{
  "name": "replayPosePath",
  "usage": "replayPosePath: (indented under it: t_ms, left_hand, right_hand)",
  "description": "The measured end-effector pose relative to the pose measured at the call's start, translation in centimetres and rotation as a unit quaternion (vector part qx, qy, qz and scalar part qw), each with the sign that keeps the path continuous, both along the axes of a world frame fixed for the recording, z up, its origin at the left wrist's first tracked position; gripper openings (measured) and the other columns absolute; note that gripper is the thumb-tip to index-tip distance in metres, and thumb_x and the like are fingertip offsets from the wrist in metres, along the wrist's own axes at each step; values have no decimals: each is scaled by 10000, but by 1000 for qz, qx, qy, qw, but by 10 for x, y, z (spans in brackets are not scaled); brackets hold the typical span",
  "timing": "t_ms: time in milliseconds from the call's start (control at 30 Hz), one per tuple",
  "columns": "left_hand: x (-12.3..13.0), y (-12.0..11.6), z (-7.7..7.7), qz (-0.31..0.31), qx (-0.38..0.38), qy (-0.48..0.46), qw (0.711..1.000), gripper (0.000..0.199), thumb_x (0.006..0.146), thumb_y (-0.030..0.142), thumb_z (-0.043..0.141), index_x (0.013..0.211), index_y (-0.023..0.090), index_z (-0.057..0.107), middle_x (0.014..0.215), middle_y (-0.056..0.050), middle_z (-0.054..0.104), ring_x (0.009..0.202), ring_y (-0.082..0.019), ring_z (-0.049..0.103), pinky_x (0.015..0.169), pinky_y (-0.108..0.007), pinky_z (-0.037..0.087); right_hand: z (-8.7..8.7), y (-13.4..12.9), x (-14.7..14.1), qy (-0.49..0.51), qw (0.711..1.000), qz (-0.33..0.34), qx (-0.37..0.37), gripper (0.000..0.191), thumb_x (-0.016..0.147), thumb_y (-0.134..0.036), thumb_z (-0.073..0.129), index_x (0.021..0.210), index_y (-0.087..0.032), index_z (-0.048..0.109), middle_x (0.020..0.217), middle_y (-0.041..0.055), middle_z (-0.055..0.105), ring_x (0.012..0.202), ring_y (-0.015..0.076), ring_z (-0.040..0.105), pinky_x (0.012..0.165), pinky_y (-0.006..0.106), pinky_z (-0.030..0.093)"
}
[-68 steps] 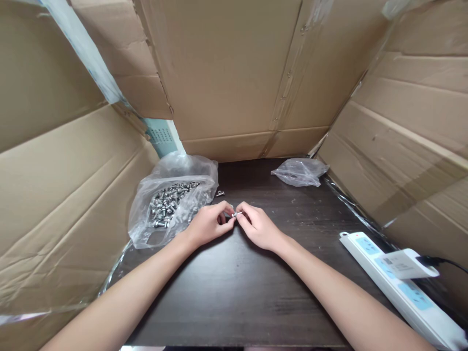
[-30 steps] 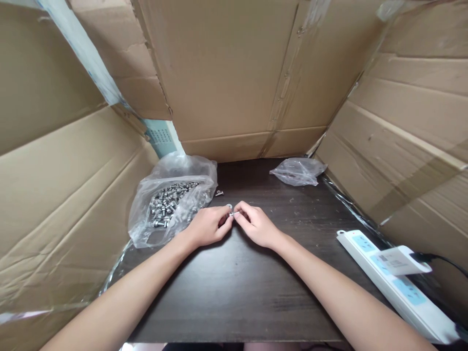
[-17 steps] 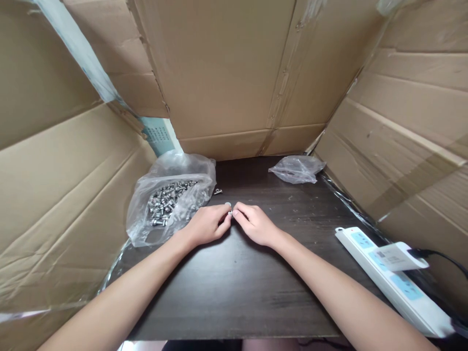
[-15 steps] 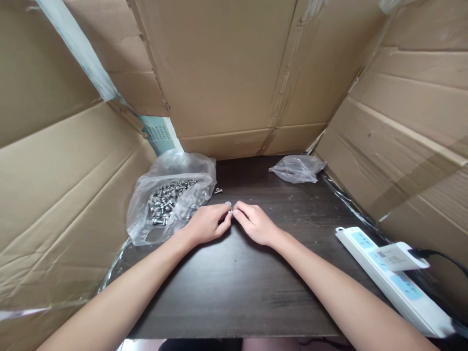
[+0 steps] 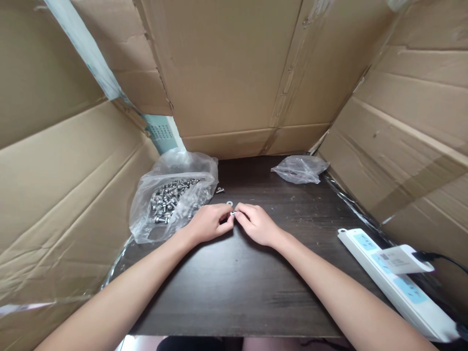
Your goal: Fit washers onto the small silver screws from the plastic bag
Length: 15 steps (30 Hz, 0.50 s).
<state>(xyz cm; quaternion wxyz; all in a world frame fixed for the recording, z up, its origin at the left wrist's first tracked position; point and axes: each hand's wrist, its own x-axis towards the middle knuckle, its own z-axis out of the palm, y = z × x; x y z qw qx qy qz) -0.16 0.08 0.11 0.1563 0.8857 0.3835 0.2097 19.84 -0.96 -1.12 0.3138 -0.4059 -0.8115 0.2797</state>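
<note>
A small shiny bolt (image 5: 233, 213) lies between my two hands over the middle of the table. My right hand (image 5: 258, 224) pinches one end of it between thumb and forefinger. Curled around the other end are the fingertips of my left hand (image 5: 210, 223); they partly hide the bolt. Just beyond my left fingertips, a flat washer (image 5: 229, 203) rests on the table. Farther back lies another small bolt with a ring-shaped part beside it (image 5: 220, 190). To the left, an opened clear plastic bag (image 5: 141, 222) holds many metal bolts (image 5: 170, 197).
The dark wooden table (image 5: 234, 287) is walled by cardboard (image 5: 234, 73). A second clear plastic bag (image 5: 302, 169) lies at the back right. Along the right side runs a white power strip (image 5: 387, 278) with a white plugged-in adapter (image 5: 405, 261) and black cable.
My left fingers have parted slightly, showing more of the bolt. The washer now shows fully behind them. The whole view has shifted a little.
</note>
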Motion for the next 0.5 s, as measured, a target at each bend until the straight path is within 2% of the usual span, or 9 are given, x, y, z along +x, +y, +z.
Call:
replayPosePath:
  t_ms: [200,333,500]
  left_hand:
    - [0,2,-1,15,-23,-41,999,256,902,296,489,686,177,421,628,26,453,590,-113,394,600,-261,262]
    - [-1,3,0,17,-35,-49,998,258,898,298,488,685,174,409,629,26,462,591,-109,405,603,-256,267]
    - [-1,2,1,14,-40,-25,999,221,890,298,494,714,171,452,646,21,489,599,-112,421,603,-255,269]
  right_hand:
    - [2,-2,-1,31,999,-3,-14,209,1020,-264,415,838,-208,500,814,22,604,750,174,557,716,299,383]
    - [2,-3,0,38,999,-7,-18,134,1004,-268,455,905,-207,523,879,31,625,793,181,572,734,301,398]
    - [3,-3,0,26,1000,2,-11,128,987,-242,457,875,-207,509,868,28,612,788,180,558,735,301,389]
